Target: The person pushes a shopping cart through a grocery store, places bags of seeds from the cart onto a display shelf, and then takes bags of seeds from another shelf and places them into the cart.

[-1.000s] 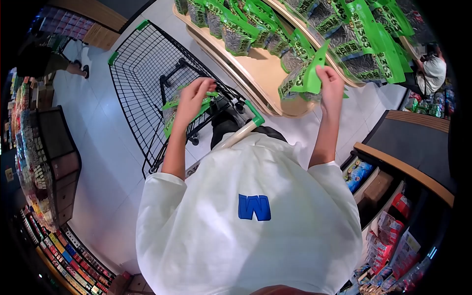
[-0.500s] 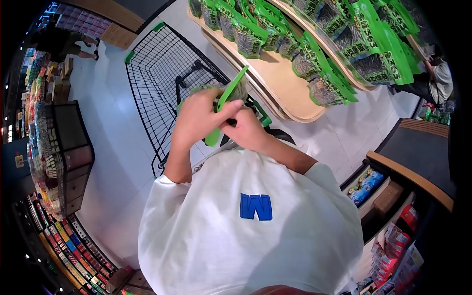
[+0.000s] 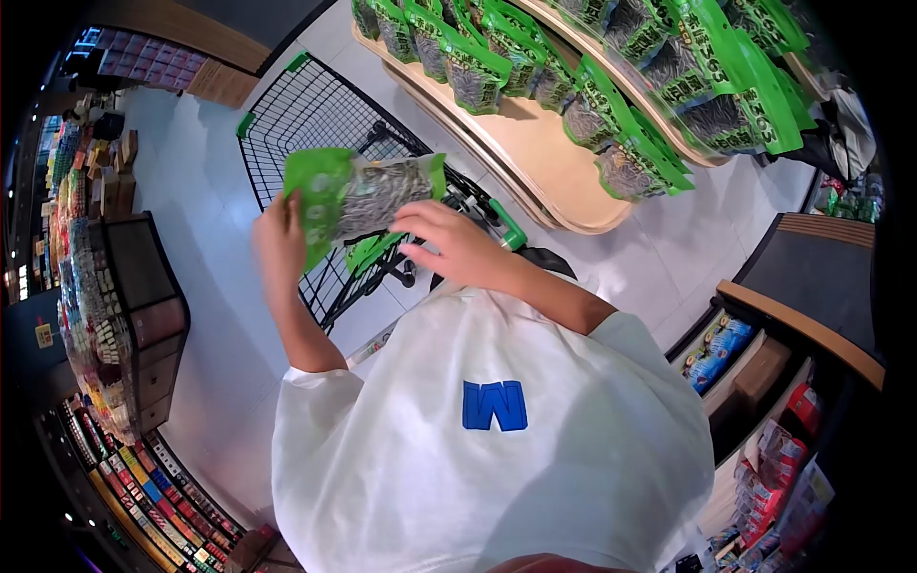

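A clear bag of grey striped seeds, probably sunflower seeds, with green ends (image 3: 382, 196) is held up sideways over the shopping cart (image 3: 315, 105). My left hand (image 3: 277, 234) is closed on the bag's wide green end at the left. My right hand (image 3: 449, 244) is at the bag's lower right edge, fingers stretched out and apart; whether the fingertips touch the bag, I cannot tell. Below the bag, a bright green piece (image 3: 373, 253) shows at the cart's near end, its kind unclear.
A wooden display shelf (image 3: 544, 158) at the upper right bears several similar green bags (image 3: 630, 167). The cart's green handle corner (image 3: 509, 229) is close to my right forearm. Stocked counters (image 3: 143, 306) line the left, and a bin with packages (image 3: 721, 353) stands at the right.
The bag has turned from edge-on between both hands to broadside and moved left and up. My left hand has shifted left with it; my right hand has opened and come apart from the left.
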The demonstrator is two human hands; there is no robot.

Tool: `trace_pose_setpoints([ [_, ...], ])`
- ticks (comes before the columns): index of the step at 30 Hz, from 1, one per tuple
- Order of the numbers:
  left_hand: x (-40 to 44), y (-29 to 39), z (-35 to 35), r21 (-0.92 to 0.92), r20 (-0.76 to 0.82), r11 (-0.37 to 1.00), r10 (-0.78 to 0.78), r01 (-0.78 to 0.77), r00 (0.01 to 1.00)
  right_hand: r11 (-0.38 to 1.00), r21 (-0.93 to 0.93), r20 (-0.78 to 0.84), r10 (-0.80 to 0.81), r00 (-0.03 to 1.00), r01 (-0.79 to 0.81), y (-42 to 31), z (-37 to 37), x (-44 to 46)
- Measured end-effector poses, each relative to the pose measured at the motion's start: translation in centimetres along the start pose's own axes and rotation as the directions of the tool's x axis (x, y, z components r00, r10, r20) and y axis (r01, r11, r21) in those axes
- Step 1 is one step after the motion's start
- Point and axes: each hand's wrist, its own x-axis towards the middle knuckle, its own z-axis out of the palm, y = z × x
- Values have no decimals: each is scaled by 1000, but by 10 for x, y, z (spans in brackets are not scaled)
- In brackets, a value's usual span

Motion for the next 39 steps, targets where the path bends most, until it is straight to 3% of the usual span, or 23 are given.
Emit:
trace_pose_setpoints([
  [2,10,-19,-3,38,-214,997,-54,64,975,984,-135,-64,107,992,-115,24,-13,-9],
  [5,33,-27,6,162,-171,980,-90,119,981,926,-282,-205,197,959,-251,65,-45,-32],
  [6,45,-37,19,158,-166,980,-92,118,982,889,-383,-249,161,955,-250,79,-57,-43],
  [8,75,-67,61,312,-186,947,-19,78,982,846,-429,-344,171,923,-316,90,-85,-62],
  [10,98,-82,99,336,-146,940,-10,59,989,777,-458,-484,191,854,-433,98,-116,-85],
  [12,116,-107,151,304,-98,952,10,20,995,666,-444,-668,200,717,-599,91,-145,-100],
  [13,122,-115,177,277,-62,961,38,-20,997,649,-454,-674,197,712,-610,87,-158,-105],
  [15,123,-120,219,276,4,959,68,-66,998,464,-545,-751,100,652,-699,79,-181,-118],
  [19,110,-144,322,294,298,944,58,-150,953,198,-633,-748,94,657,-749,94,-209,-150],
  [20,105,-137,339,326,352,939,-16,-107,936,132,-632,-753,130,645,-764,99,-213,-158],
  [22,100,-131,362,333,423,930,-2,-153,906,8,-619,-767,208,607,-785,108,-219,-169],
  [28,99,-136,371,277,566,956,-82,-96,820,-28,-673,-710,303,635,-739,130,-234,-175],
  [30,105,-154,382,153,662,987,-61,-55,747,-28,-673,-710,302,636,-739,136,-240,-170],
  [35,99,-159,368,25,619,996,48,-81,784,-59,-608,-756,348,554,-792,136,-246,-156],
  [37,98,-153,359,16,595,996,59,-85,801,-92,-719,-685,269,678,-689,134,-243,-154],
  [38,96,-145,348,-34,596,999,29,-10,802,-81,-721,-681,265,683,-688,132,-242,-154],
  [39,93,-136,338,-85,598,994,-1,65,802,-37,-739,-637,365,679,-673,129,-241,-154],
])
